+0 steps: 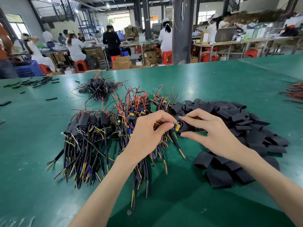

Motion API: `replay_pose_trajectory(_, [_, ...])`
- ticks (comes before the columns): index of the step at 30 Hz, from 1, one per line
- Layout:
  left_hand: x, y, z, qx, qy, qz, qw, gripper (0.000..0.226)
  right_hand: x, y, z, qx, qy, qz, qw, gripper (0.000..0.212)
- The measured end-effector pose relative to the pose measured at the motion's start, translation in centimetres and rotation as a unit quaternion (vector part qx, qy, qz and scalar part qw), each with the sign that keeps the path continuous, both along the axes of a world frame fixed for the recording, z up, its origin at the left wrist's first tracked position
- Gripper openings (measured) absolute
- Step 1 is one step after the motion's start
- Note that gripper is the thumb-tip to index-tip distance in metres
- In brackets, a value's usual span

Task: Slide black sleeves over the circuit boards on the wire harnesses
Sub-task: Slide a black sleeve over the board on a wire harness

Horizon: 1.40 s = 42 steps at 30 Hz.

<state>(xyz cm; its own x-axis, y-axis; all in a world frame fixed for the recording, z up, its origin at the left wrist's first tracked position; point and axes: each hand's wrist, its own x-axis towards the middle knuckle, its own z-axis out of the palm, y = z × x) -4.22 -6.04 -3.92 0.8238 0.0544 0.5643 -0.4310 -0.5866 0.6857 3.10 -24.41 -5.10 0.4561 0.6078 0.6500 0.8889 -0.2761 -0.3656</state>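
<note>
Pinching the board [176, 124] by its wire end, the left hand [150, 130] meets the right hand [213, 133], which grips a sleeve [187, 128] at the board's tip, above the harness pile [131, 110]. Judged: board light, fragile, hold edges; sleeve soft, collapses if squeezed.

Left hand [147, 133] and right hand [211, 135] bare; both forearms [105, 185] bare to the frame's edge.
</note>
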Motion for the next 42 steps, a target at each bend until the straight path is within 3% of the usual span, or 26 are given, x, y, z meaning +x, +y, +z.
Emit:
replay_pose_trajectory(15, [0.0,-0.6,-0.1,-0.027,0.026,0.021,0.999,0.014,-0.1,0.5,-0.8,0.003,-0.075,-0.034,0.997,0.037])
replay_pose_trajectory(29, [0.1,-0.5,-0.3,0.02,0.006,0.026,0.999,0.009,-0.4,0.4,0.0,-0.032,0.042,0.028,0.998,0.043])
replay_pose_trajectory(37, [-0.1,-1.1,-0.4,0.022,0.024,0.055,0.998,0.005,0.0,0.5,-0.5,-0.076,-0.065,-0.019,0.995,0.048])
replay_pose_trajectory(42, [0.0,-1.3,-0.6,0.031,0.022,0.06,0.997,0.006,0.0,0.4,-0.8,-0.095,-0.059,-0.018,0.994,0.046])
